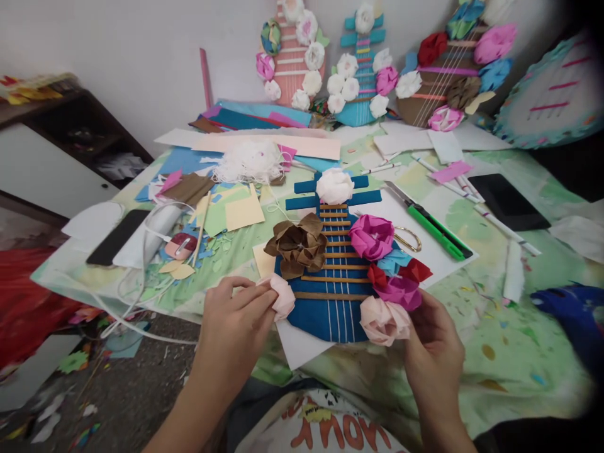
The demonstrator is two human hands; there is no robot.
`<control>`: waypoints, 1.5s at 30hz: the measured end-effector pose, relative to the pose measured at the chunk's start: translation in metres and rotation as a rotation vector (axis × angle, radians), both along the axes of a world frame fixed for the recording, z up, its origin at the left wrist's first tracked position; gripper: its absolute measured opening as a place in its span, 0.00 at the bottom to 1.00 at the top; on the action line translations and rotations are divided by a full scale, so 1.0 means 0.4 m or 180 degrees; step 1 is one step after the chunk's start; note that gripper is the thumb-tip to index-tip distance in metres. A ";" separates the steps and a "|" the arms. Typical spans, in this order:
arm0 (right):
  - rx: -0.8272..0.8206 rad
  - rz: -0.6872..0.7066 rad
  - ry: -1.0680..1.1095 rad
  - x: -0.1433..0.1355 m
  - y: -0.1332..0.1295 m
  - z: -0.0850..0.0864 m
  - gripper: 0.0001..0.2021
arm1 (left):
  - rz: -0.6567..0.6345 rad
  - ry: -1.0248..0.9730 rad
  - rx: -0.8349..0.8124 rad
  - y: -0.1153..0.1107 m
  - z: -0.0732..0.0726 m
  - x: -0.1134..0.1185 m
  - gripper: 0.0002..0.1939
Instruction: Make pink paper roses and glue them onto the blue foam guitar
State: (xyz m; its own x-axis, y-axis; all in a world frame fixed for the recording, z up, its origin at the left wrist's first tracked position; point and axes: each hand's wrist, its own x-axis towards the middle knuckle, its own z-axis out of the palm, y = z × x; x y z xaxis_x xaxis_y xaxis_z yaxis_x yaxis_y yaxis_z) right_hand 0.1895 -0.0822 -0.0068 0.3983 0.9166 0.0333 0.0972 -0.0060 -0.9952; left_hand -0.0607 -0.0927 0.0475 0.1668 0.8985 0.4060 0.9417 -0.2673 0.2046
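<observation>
A blue paper guitar [309, 321] lies on the table before me, with brown and orange strips across its neck and body and white strings running down it. My left hand [238, 314] pinches a pale pink paper flower [283, 297] at the guitar's lower left edge. At the lower right, my right hand [434, 346] has its thumb against another pale pink flower [385, 321], its fingers partly hidden behind it and a purple flower [400, 290]. Above these are a magenta flower [372, 236] and blue and red petals. A brown flower [302, 244] sits at left, a white one [335, 185] on top.
A green craft knife [436, 231], blade out, lies right of the guitar near a gold ring [408, 239]. Phones [509, 201], a glue-gun-like corded item [180, 245], white yarn [250, 160] and paper scraps surround it. Finished paper instruments [363, 69] lean on the wall.
</observation>
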 end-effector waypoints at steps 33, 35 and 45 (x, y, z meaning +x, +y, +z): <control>0.0295 0.0164 0.0104 0.005 0.050 0.037 0.17 | -0.0144 -0.0074 -0.0775 0.118 0.020 0.003 0.12; 0.0413 0.0244 0.0076 0.013 0.081 0.040 0.17 | -0.0123 0.0070 -0.0916 0.149 0.027 0.012 0.12; -0.0042 0.0278 0.0523 0.098 0.291 0.095 0.18 | -0.0213 0.0523 -0.1905 0.326 0.067 0.101 0.07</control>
